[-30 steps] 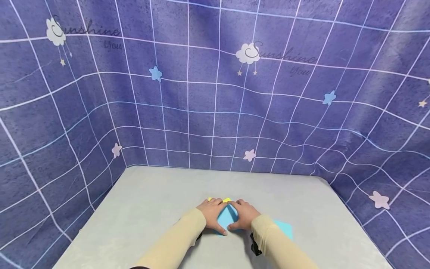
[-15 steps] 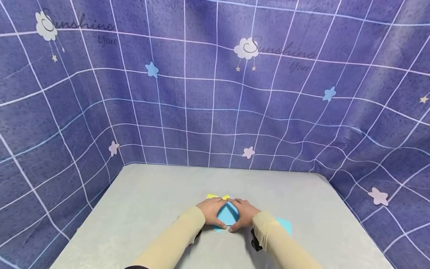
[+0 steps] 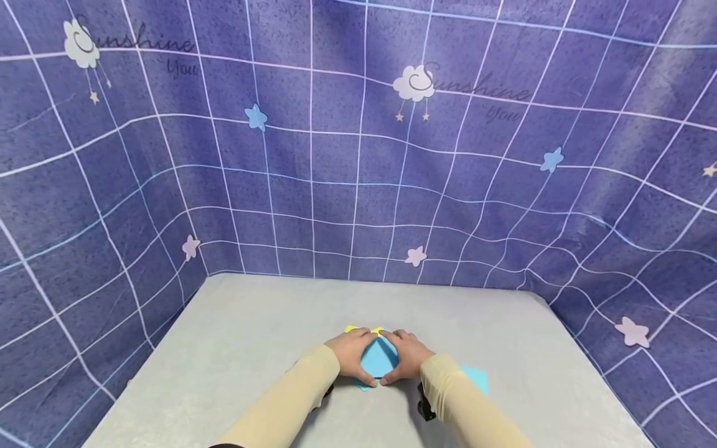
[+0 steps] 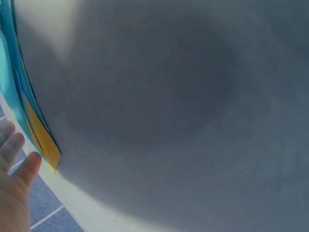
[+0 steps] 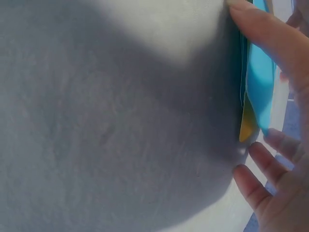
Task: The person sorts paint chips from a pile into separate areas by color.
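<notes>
A light-blue sheet of paper [image 3: 379, 361] lies on the table between my two hands, with yellow paper [image 3: 351, 328] showing beyond my fingers. From the side, several thin blue layers [image 5: 260, 79] stack up with a yellow-orange corner [image 4: 46, 142] sticking out below. My left hand [image 3: 354, 354] spans the stack's left side, thumb at the near edge and fingers towards the far edge. Mirroring it, my right hand [image 3: 410, 354] touches the right side. In the right wrist view its lower fingers spread loosely beside the paper. My palms hide the stack's sides.
Another light-blue paper [image 3: 475, 378] lies to the right, partly behind my right forearm. The pale grey table [image 3: 269, 317] ends at a purple-blue curtain [image 3: 336, 205] with a grid of lines. A black wrist device [image 3: 426, 404] shows under my right sleeve.
The thumbs have come slightly further apart at the near edge, and the blue sheet between my hands looks flatter. Otherwise both hands stay at the stack; the head view tilted slightly.
</notes>
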### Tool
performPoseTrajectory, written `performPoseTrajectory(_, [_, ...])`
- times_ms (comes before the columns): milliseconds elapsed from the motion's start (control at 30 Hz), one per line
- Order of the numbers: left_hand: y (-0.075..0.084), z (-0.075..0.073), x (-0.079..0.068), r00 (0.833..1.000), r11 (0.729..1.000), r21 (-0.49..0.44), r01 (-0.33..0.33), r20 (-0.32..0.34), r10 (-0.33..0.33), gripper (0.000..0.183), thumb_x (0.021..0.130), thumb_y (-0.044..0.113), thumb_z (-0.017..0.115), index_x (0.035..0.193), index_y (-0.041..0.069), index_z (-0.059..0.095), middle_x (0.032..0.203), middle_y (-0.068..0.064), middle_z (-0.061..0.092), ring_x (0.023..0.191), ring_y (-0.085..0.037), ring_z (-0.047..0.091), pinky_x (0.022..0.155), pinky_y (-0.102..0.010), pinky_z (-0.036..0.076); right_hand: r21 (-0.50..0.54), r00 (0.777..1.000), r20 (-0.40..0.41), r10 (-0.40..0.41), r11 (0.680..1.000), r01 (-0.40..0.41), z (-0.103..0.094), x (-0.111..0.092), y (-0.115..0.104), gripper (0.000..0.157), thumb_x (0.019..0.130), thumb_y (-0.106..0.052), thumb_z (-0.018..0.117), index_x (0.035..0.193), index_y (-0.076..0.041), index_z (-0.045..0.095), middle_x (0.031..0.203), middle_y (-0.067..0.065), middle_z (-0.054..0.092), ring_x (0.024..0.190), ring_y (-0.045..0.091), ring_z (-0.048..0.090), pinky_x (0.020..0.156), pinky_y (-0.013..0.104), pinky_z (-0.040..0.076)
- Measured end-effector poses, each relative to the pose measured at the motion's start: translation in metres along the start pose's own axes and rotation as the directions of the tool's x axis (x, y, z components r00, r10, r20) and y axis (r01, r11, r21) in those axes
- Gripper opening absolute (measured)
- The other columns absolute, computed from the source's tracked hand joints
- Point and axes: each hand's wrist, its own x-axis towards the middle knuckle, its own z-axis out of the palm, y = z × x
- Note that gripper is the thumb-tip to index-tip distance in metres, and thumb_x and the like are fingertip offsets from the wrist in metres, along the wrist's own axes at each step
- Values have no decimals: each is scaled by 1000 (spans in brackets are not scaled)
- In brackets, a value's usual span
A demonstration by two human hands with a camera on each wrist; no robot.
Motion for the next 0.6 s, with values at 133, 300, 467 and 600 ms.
performPoseTrajectory(133, [-2,0,-3,999,1000,2,29,13,-29,104,66,70,74,146,13,40,140,-7,47,123,-20,49,102,-37,41,25,1000,-24,10,1000,-9,0,-2,0,105,62,-49,88,147,-12,38,137,20,42,119,39,45,92,53,45])
performPoseTrajectory(300, [-3,-1,-3,1000,1000,19,21,-2,-21,103,69,68,73,147,9,39,140,-8,49,125,-20,48,104,-38,39,24,1000,-4,20,1000,-20,-2,-2,1,109,64,-52,86,149,-6,34,145,18,36,127,39,41,98,51,43])
performPoseTrajectory(467, [-2,-6,-3,1000,999,28,17,-14,-17,104,68,68,74,147,9,38,140,-7,48,127,-20,46,106,-38,37,15,999,33,17,1000,-17,-5,-4,0,112,67,-53,84,149,1,31,150,18,32,134,37,35,103,50,38])
performPoseTrajectory(600, [-1,-8,-4,1000,999,35,15,-11,-15,106,66,70,74,147,11,38,140,-5,48,128,-19,45,106,-37,37,-8,999,30,10,1000,-10,-7,-6,-1,111,67,-55,82,148,2,32,148,16,34,133,34,37,104,48,38])
